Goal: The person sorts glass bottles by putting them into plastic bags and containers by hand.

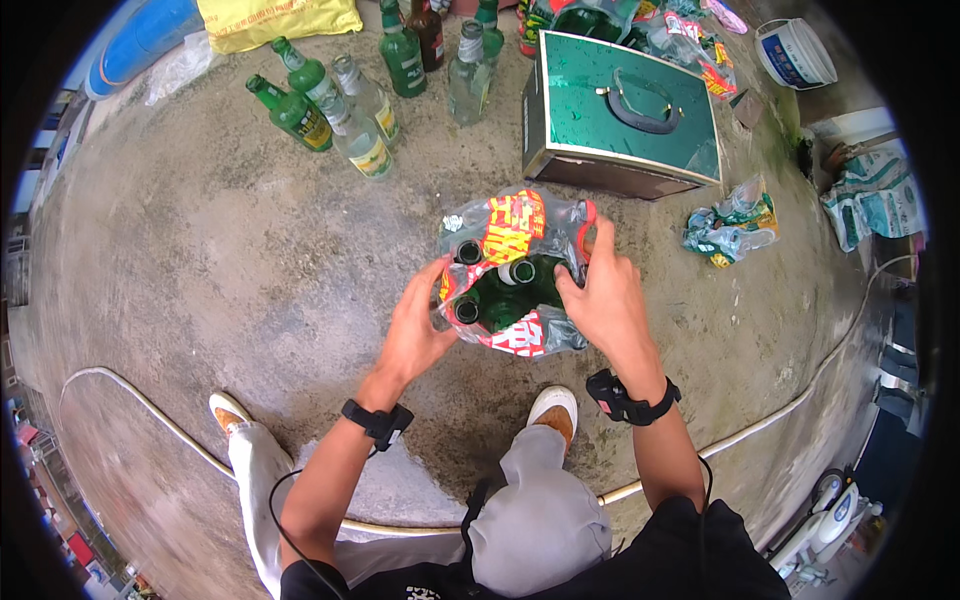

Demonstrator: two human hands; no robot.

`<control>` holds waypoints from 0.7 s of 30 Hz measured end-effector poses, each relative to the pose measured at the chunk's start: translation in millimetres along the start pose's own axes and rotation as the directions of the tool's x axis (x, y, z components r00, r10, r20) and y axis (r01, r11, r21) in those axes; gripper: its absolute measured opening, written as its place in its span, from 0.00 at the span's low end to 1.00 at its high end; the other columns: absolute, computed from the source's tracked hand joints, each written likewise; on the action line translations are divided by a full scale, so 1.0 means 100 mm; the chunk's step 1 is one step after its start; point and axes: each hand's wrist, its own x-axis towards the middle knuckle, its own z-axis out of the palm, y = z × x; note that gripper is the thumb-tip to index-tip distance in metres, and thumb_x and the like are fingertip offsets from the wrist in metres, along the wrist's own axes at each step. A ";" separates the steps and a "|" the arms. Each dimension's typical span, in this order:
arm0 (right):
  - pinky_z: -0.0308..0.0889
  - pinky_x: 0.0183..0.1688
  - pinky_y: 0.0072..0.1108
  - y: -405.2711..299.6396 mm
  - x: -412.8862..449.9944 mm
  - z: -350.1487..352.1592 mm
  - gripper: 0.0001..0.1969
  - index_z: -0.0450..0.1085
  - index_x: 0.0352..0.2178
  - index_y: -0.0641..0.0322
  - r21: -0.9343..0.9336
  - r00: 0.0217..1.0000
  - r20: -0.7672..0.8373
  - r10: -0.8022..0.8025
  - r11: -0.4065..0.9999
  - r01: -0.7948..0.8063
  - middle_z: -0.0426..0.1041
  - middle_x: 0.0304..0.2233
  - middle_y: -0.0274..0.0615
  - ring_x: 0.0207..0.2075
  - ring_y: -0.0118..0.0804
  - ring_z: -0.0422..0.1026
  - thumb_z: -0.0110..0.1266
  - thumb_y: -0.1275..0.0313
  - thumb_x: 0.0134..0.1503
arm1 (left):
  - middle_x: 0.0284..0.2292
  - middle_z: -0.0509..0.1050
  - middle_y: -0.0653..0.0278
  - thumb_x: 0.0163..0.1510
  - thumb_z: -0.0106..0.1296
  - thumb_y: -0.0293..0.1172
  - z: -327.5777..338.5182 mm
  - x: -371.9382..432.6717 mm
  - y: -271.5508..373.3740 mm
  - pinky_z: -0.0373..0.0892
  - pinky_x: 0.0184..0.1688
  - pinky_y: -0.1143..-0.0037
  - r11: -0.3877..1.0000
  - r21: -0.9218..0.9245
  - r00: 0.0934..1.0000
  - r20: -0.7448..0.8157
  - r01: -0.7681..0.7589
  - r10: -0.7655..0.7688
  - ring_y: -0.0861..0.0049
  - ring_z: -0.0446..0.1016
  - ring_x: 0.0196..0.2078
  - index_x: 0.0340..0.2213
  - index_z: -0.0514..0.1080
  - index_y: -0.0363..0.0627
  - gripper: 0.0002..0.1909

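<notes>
Between my hands is a pack of green glass bottles [504,303] in torn clear plastic wrap [516,221] with red and yellow print. Several open bottle mouths show through the gap in the wrap. My left hand [417,324] grips the pack's left side, fingers at the back and thumb toward the front. On the right side, my right hand [609,300] has its thumb over the torn opening, by a green bottle, and its fingers around the outer wrap. Some fingertips and the lower bottles are hidden.
Green and clear glass bottles [306,126] stand beyond on the concrete floor [262,255]. A green box with a black handle [622,112] sits back right, near crumpled plastic wrap [731,223]. A hose [780,412] crosses by my feet. A white bucket [796,54] lies far right.
</notes>
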 end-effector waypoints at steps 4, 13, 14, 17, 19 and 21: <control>0.77 0.42 0.53 -0.02 -0.06 0.09 0.41 0.55 0.71 0.77 -0.040 0.999 0.006 0.041 0.998 -0.041 0.81 0.32 0.69 0.35 0.75 0.81 0.66 0.72 0.62 | 0.66 0.73 0.41 0.49 0.73 0.21 -0.07 -0.01 0.10 0.72 0.70 0.58 0.999 0.040 1.000 -0.010 0.012 -0.011 0.43 0.73 0.68 0.74 0.60 0.42 0.53; 0.76 0.38 0.50 0.38 -0.13 -0.23 0.37 0.61 0.69 0.80 -0.027 0.996 -0.067 0.055 0.998 -0.057 0.81 0.29 0.67 0.31 0.71 0.81 0.65 0.77 0.60 | 0.66 0.73 0.37 0.52 0.72 0.22 0.27 0.16 0.55 0.75 0.68 0.57 0.999 -0.013 0.999 -0.005 -0.040 0.040 0.40 0.73 0.68 0.75 0.61 0.48 0.52; 0.76 0.39 0.48 0.42 -0.11 -0.31 0.37 0.62 0.69 0.78 -0.019 0.993 -0.077 0.089 0.996 -0.090 0.82 0.31 0.67 0.32 0.70 0.82 0.66 0.78 0.60 | 0.66 0.73 0.36 0.53 0.71 0.21 0.36 0.23 0.61 0.75 0.67 0.57 1.000 -0.026 1.000 0.017 -0.010 0.011 0.40 0.73 0.68 0.75 0.61 0.47 0.51; 0.76 0.38 0.44 0.56 -0.06 -0.63 0.36 0.65 0.68 0.74 -0.052 0.981 -0.124 0.148 0.986 -0.156 0.83 0.34 0.67 0.33 0.67 0.83 0.67 0.78 0.59 | 0.66 0.73 0.34 0.53 0.70 0.19 0.76 0.41 0.70 0.75 0.67 0.58 0.994 -0.109 0.997 0.071 0.005 0.003 0.40 0.73 0.68 0.74 0.61 0.43 0.50; 0.76 0.37 0.42 0.63 0.05 -0.76 0.36 0.66 0.68 0.72 -0.074 0.971 -0.124 0.202 0.974 -0.213 0.83 0.33 0.66 0.32 0.65 0.83 0.68 0.77 0.59 | 0.65 0.73 0.35 0.53 0.70 0.19 0.95 0.56 0.70 0.76 0.66 0.58 0.990 -0.122 0.998 0.012 -0.067 0.069 0.40 0.74 0.67 0.74 0.62 0.42 0.50; 0.75 0.37 0.42 0.83 0.13 -0.90 0.36 0.67 0.68 0.71 -0.133 0.971 -0.189 0.148 0.976 -0.175 0.83 0.32 0.65 0.31 0.64 0.83 0.68 0.75 0.59 | 0.65 0.73 0.35 0.53 0.69 0.18 1.20 0.70 0.77 0.76 0.65 0.59 0.981 -0.144 0.991 -0.019 -0.131 0.130 0.41 0.74 0.67 0.74 0.62 0.40 0.49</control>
